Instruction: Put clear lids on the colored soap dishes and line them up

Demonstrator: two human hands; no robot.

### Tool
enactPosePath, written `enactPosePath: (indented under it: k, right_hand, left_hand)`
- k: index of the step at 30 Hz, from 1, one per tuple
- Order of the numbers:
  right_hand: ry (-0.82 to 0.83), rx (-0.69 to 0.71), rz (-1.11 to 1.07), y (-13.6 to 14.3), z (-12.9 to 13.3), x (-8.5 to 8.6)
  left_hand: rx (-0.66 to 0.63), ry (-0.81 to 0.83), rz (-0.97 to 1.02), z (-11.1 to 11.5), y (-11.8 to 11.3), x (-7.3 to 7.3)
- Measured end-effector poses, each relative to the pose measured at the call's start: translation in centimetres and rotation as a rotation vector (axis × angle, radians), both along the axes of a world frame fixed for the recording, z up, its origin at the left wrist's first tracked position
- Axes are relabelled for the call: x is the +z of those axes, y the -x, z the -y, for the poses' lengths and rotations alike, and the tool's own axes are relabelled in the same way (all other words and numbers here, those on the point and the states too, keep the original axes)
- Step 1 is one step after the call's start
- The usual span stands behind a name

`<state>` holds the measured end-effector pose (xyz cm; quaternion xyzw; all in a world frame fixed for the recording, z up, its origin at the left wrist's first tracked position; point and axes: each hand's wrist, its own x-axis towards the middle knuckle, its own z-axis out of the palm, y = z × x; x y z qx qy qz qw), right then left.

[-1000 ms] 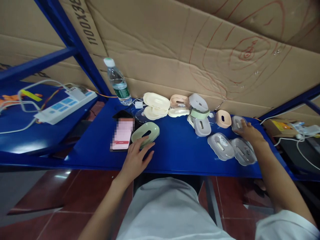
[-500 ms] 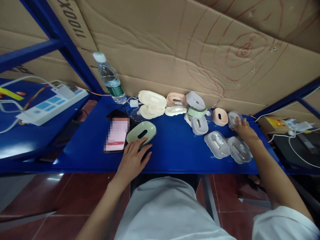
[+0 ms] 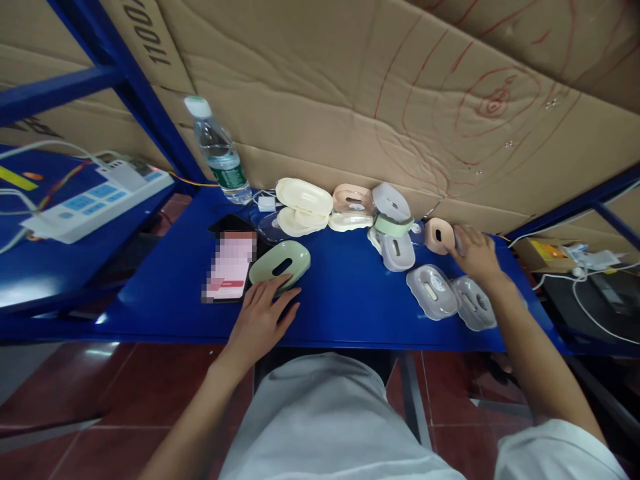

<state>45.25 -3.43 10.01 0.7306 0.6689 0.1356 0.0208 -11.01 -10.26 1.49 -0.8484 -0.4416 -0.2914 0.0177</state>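
Note:
A pale green oval soap dish [image 3: 295,257] with a dark slot lies on the blue table in front of me. Over its near edge rest the fingers of my left hand [image 3: 263,310], spread apart and not wrapped round it. At the right back, my right hand [image 3: 477,253] covers a greyish soap dish [image 3: 459,241]; only a sliver shows between its fingers and thumb. Just left of those fingertips sits a peach soap dish [image 3: 440,236]. Two grey soap dishes with clear covers, a left one [image 3: 433,291] and a right one [image 3: 474,303], lie nearer me.
Cream soap dish parts [image 3: 304,195], a peach one [image 3: 350,197] and a stack of grey and green pieces [image 3: 393,223] line the back. A phone [image 3: 230,267] and water bottle [image 3: 225,163] stand left. A power strip [image 3: 103,203] lies on the neighbouring table.
My right hand has moved left over the greyish soap dish, towards the peach one, hiding most of it. My left hand stays on the green dish. The view has shifted slightly.

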Motion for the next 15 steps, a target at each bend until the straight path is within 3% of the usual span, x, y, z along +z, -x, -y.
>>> enactPosePath:
  k: [6,10,12,15]
  right_hand:
    - [0.054,0.306,-0.007,10.4,0.3,0.3]
    - [0.029,0.5,-0.021,17.0,2.9,-0.5]
    - [-0.007,0.481,-0.017,19.4,3.6,-1.2]
    - [-0.037,0.294,-0.021,21.5,3.4,-2.4]
  left_hand:
    - [-0.05,-0.002,0.074,0.2,-0.1,0.0]
    - [0.159,-0.051,0.057,0.5,-0.5,0.0]
    - [0.214,-0.024,0.058,0.4,-0.6,-0.1]
    - [0.129,0.051,0.069,0.2,-0.4,-0.2]
